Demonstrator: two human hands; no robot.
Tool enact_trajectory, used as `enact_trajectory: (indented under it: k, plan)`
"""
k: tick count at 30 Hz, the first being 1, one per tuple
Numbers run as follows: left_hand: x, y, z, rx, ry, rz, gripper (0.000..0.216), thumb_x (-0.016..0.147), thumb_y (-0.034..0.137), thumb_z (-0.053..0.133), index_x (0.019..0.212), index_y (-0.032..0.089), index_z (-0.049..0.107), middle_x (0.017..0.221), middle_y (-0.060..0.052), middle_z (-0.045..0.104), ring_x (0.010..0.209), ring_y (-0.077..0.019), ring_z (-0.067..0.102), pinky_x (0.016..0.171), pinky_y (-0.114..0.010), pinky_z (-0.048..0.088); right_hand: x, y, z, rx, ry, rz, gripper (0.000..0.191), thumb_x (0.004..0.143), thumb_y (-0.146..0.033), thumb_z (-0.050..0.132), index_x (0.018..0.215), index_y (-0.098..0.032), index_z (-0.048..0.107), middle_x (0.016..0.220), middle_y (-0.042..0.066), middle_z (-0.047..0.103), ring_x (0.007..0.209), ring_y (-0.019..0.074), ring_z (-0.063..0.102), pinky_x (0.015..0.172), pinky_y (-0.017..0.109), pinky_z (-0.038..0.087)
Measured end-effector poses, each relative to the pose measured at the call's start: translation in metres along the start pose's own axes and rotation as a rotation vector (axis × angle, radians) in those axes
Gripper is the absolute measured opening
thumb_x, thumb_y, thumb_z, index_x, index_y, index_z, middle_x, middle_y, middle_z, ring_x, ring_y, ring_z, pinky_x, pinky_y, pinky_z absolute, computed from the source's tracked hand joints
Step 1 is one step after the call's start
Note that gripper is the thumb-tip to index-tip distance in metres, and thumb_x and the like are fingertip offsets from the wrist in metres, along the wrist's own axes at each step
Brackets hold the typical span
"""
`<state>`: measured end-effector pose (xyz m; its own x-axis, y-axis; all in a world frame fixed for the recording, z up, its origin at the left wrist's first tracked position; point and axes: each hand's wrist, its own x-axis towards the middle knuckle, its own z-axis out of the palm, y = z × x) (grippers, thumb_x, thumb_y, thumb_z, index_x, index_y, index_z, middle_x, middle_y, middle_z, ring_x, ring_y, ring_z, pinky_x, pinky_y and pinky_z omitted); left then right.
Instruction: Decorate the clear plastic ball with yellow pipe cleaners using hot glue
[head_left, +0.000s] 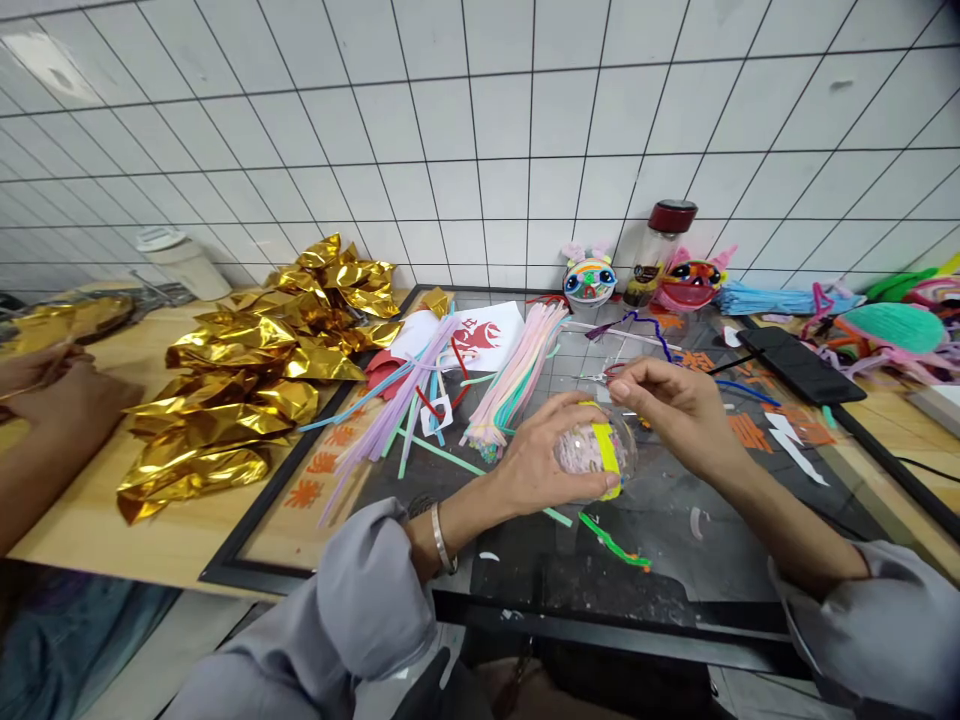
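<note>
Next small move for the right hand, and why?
I'd probably bring the right hand in to the clear ball: the left hand holds it, a yellow strip runs across it, and the right thumb and finger are pinched close beside it. Anything between them is too small to make out.

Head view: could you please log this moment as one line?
left hand: holding clear ball | right hand: pinched beside ball, contents unclear | green strip: lying near ball

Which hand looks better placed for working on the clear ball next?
Probably the right hand: it is pinched close beside the clear ball, while the left hand is occupied holding it.
</note>
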<state>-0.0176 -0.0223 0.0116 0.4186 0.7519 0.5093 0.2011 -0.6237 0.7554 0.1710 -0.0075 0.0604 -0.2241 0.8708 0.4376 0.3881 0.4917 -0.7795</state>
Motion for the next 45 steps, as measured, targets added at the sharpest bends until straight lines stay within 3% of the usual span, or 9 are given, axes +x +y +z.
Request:
enact_trajectory:
  k: [6, 8, 12, 19, 24, 31, 36, 40, 45]
  plan:
    - [0.000, 0.004, 0.000, 0.018, -0.006, -0.014, 0.050, 0.066, 0.033, 0.080, 0.111, 0.019, 0.064, 0.124, -0.012, 0.061, 0.117, -0.0275, 0.061, 0.108, -0.043, 0.046, 0.047, 0.004, 0.019, -0.169, -0.229, -0.203, 0.026, 0.092, -0.035, 0.052, 0.075, -0.017, 0.059, 0.068, 0.000, 0.057, 0.065, 0.0122, 0.051, 0.062, 0.025, 0.041]
    - [0.000, 0.004, 0.001, 0.027, -0.007, -0.017, 0.050, 0.066, 0.034, 0.080, 0.112, 0.020, 0.064, 0.121, -0.010, 0.062, 0.113, -0.0263, 0.062, 0.106, -0.042, 0.048, 0.066, 0.013, 0.031, -0.234, -0.312, -0.342, 0.018, 0.091, -0.021, 0.049, 0.096, -0.016, 0.066, 0.093, 0.006, 0.068, 0.084, 0.0168, 0.061, 0.077, 0.031, 0.048]
    - [-0.003, 0.000, 0.002, 0.047, -0.012, 0.021, 0.053, 0.067, 0.035, 0.081, 0.114, 0.019, 0.063, 0.123, -0.011, 0.061, 0.115, -0.0259, 0.062, 0.105, -0.042, 0.048, 0.099, 0.029, 0.055, -0.495, -0.517, -0.433, 0.048, 0.087, -0.006, 0.043, 0.132, -0.017, 0.056, 0.135, 0.014, 0.059, 0.123, 0.0227, 0.055, 0.102, 0.042, 0.044]
    - [-0.005, -0.003, 0.004, 0.044, -0.005, 0.028, 0.057, 0.064, 0.033, 0.083, 0.116, 0.021, 0.063, 0.131, -0.014, 0.057, 0.121, -0.0269, 0.060, 0.107, -0.044, 0.048, 0.123, 0.030, 0.074, -0.827, -0.821, -0.381, 0.056, 0.085, 0.000, 0.043, 0.136, -0.021, 0.054, 0.127, 0.013, 0.062, 0.107, 0.0201, 0.065, 0.083, 0.029, 0.048]
    - [-0.004, 0.000, 0.003, 0.038, -0.010, 0.031, 0.056, 0.065, 0.035, 0.082, 0.117, 0.022, 0.063, 0.130, -0.013, 0.058, 0.123, -0.0271, 0.059, 0.108, -0.044, 0.047, 0.125, 0.030, 0.073, -0.952, -0.826, -0.391, 0.040, 0.078, -0.004, 0.055, 0.113, -0.020, 0.066, 0.105, 0.011, 0.065, 0.082, 0.0204, 0.065, 0.062, 0.027, 0.039]
    - [-0.003, 0.002, 0.003, 0.018, -0.002, 0.056, 0.054, 0.066, 0.034, 0.081, 0.115, 0.018, 0.064, 0.128, -0.014, 0.059, 0.119, -0.0264, 0.062, 0.106, -0.041, 0.049, 0.119, 0.037, 0.063, -0.988, -0.581, -0.471, 0.041, 0.088, -0.008, 0.045, 0.128, -0.014, 0.050, 0.120, 0.018, 0.054, 0.091, 0.0241, 0.056, 0.064, 0.030, 0.032]
    - [-0.001, 0.002, 0.003, 0.034, -0.026, 0.055, 0.054, 0.067, 0.035, 0.081, 0.116, 0.019, 0.063, 0.127, -0.014, 0.060, 0.123, -0.0273, 0.058, 0.107, -0.042, 0.048, 0.114, 0.054, 0.057, -0.848, -0.632, -0.549, 0.035, 0.082, 0.004, 0.039, 0.101, -0.012, 0.063, 0.106, 0.016, 0.061, 0.087, 0.0220, 0.056, 0.073, 0.033, 0.037]
    - [-0.002, 0.000, 0.003, 0.030, -0.016, 0.061, 0.055, 0.067, 0.036, 0.080, 0.116, 0.019, 0.063, 0.128, -0.013, 0.059, 0.120, -0.0269, 0.060, 0.105, -0.042, 0.049, 0.114, 0.048, 0.057, -0.729, -0.665, -0.562, 0.031, 0.086, -0.002, 0.044, 0.106, -0.013, 0.065, 0.110, 0.013, 0.064, 0.101, 0.0212, 0.058, 0.083, 0.032, 0.041]
    - [-0.002, 0.002, 0.002, 0.055, -0.035, -0.002, 0.054, 0.067, 0.037, 0.081, 0.115, 0.020, 0.064, 0.130, -0.012, 0.058, 0.121, -0.0272, 0.059, 0.106, -0.043, 0.048, 0.116, 0.029, 0.069, -0.603, -0.809, -0.504, 0.024, 0.089, -0.013, 0.048, 0.100, -0.017, 0.070, 0.106, 0.010, 0.066, 0.087, 0.0177, 0.060, 0.073, 0.028, 0.040]
